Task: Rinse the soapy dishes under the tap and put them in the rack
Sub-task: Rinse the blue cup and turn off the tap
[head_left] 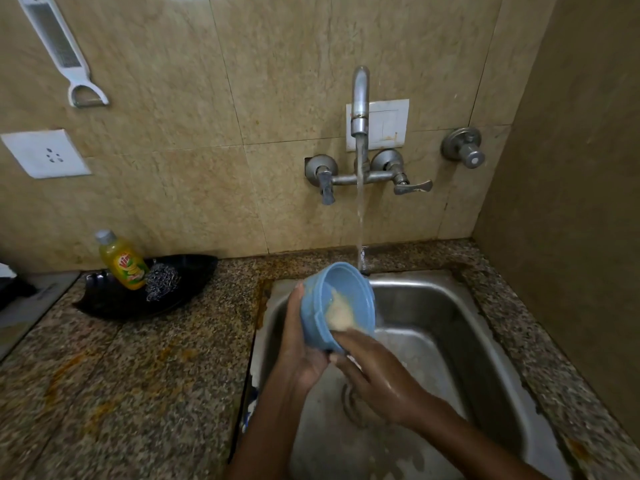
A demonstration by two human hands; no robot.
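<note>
- The left hand (pixel 298 344) gripped the round blue plastic bowl (pixel 337 303), tilted over the steel sink (pixel 450 327), just under the running wall tap (pixel 359 102) at twelve o'clock.
- The right hand (pixel 377 379) pinched its lower rim at five o'clock.

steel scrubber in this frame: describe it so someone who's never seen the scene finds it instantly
Start at the steel sink and look left along the granite counter to the black tray against the tiled wall. The steel scrubber lies on that tray, just right of the yellow dish-soap bottle. It is the only tangled, shiny grey wire ball there.
</note>
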